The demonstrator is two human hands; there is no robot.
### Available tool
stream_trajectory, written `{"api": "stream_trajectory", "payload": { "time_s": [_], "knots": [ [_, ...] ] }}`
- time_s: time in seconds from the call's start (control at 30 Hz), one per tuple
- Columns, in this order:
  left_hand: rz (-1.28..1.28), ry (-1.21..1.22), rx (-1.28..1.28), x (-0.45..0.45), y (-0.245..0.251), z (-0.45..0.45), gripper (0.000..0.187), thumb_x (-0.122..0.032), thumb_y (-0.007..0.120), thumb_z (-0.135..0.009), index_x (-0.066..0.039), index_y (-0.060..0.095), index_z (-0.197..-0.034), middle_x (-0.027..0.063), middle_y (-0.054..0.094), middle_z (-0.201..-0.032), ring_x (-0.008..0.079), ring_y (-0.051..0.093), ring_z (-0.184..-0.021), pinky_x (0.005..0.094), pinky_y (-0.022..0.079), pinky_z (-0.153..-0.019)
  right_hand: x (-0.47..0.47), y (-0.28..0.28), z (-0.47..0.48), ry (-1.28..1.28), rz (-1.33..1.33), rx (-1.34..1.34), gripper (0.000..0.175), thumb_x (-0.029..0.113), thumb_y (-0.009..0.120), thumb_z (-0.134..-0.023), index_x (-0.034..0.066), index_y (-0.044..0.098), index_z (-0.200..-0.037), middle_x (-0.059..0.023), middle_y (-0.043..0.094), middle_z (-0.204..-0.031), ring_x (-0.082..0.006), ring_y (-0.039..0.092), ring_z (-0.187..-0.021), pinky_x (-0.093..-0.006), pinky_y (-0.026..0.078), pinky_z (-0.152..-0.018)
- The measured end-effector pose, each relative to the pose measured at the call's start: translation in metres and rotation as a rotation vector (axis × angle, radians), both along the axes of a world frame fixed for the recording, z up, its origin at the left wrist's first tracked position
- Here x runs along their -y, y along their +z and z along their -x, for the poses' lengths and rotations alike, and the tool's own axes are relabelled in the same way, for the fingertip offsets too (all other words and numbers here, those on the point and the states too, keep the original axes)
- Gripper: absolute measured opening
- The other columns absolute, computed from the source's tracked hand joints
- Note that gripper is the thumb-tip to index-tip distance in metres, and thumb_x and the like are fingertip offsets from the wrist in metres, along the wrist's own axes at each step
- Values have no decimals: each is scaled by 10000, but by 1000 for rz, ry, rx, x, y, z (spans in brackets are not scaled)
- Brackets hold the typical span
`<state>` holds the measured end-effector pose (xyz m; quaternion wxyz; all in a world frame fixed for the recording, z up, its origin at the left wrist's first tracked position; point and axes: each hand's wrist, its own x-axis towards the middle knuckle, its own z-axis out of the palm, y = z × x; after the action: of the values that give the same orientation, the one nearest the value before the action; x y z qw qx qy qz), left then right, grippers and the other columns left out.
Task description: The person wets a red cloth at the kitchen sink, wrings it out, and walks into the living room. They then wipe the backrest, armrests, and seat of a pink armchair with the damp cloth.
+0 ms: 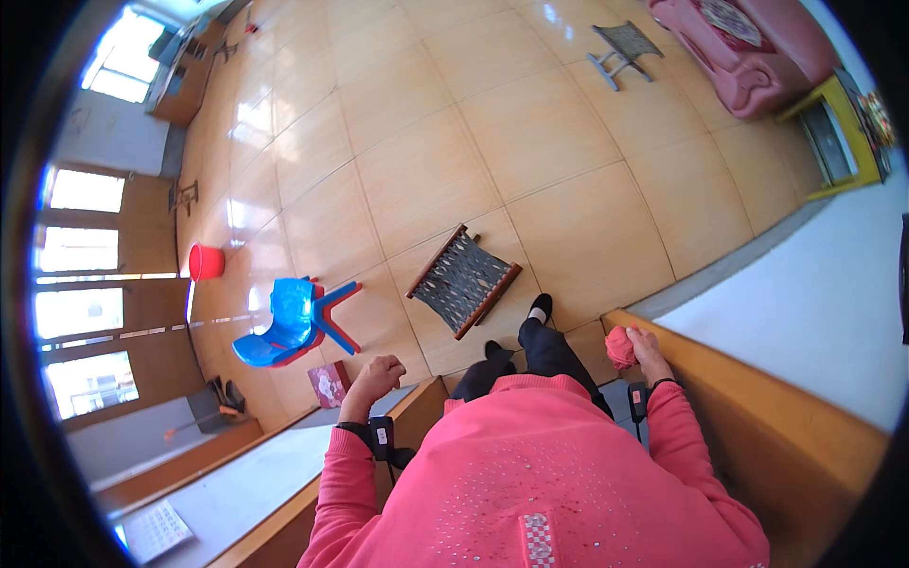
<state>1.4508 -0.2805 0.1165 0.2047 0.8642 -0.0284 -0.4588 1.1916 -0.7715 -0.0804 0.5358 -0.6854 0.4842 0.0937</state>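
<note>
My right hand [648, 353] is closed around a crumpled pink cloth [621, 348], beside the wooden door frame at the right. My left hand [381, 378] hangs at the left with its fingers curled; I see nothing in it, but the inside of the palm is hidden. Just beyond my feet stands a folding stool [465, 282] with a woven grey seat and brown wooden rails. Left of it are stacked blue and red plastic chairs [287, 326]. A pink patterned box [329, 385] lies on the floor near my left hand.
A wooden frame [753, 397] runs along my right side, another [419, 408] along my left. Farther off are a red bucket [207, 262], a second folding stool [626, 44], a pink sofa [753, 78] and a yellow-framed cabinet [841, 142]. The floor is tiled.
</note>
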Motion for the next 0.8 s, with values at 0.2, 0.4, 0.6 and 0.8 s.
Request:
{"api": "stream_trajectory", "payload": {
  "time_s": [0.2, 0.4, 0.6, 0.8],
  "knots": [
    [-77, 165, -1, -1, 2, 1, 234, -185, 573, -863, 23, 677, -889, 107, 667, -666, 189, 656, -609, 320, 523, -603, 31, 8, -55, 200, 22, 19, 430, 375, 560, -876, -23, 660, -1004, -235, 679, -969, -324, 647, -922, -421, 476, -784],
    [-90, 36, -113, 18, -18, -31, 247, -200, 574, -866, 18, 672, -923, 107, 670, -677, 181, 640, -582, 306, 504, -534, 11, 16, -30, -139, -294, 176, 360, 302, 591, -900, -26, 655, -1033, -98, 674, -918, -157, 624, -872, -325, 494, -760],
    [22, 42, -21, 50, -31, -93, 232, -197, 566, -878, 3, 674, -924, 95, 664, -667, 164, 629, -571, 297, 497, -526, 24, 24, -37, -280, -209, 23, 319, 265, 592, -913, -32, 664, -1006, -77, 670, -937, -143, 623, -854, -303, 501, -744],
    [67, -74, -66, 51, -51, -145, 224, -188, 579, -876, 15, 671, -897, 95, 660, -658, 167, 640, -567, 291, 504, -512, 37, 60, -89, -247, -49, 123, 364, 264, 613, -895, -69, 651, -1035, -84, 671, -922, -145, 604, -830, -316, 486, -729]
  ]
}}
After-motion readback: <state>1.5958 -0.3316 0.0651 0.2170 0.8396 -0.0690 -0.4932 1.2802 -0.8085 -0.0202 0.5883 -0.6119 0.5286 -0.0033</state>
